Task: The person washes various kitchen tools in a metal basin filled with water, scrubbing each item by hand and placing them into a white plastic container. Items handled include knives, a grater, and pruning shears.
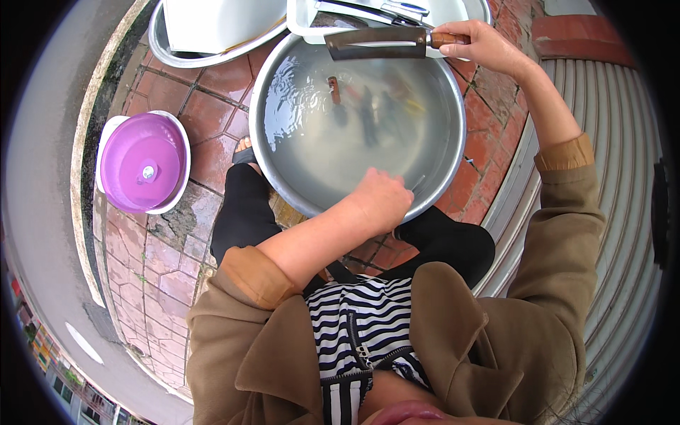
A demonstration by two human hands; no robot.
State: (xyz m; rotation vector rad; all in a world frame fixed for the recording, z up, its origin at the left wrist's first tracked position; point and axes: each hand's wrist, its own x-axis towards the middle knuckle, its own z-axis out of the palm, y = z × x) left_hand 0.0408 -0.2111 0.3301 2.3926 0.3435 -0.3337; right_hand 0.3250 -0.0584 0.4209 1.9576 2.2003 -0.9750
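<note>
My right hand [482,47] grips the wooden handle of a cleaver [375,43], whose dark, wet blade lies level over the far rim of a large metal basin [457,127]. Cloudy water [319,154] fills much of the basin. A brown handle [333,90] pokes up in it, and several blurred dark, reddish and yellow utensils [369,117] lie under the surface. Over the basin's near side my left hand [383,196] is curled. Its fingertips are hidden, so whether it holds anything cannot be seen.
A white plastic tub [298,21] with knives and other utensils [393,13] stands beyond the basin. Far left, a metal tub [175,59] holds a white board [218,24]. A purple basin [141,164] sits on wet red tiles [212,114]. Ribbed metal shutter [600,106] lines the right.
</note>
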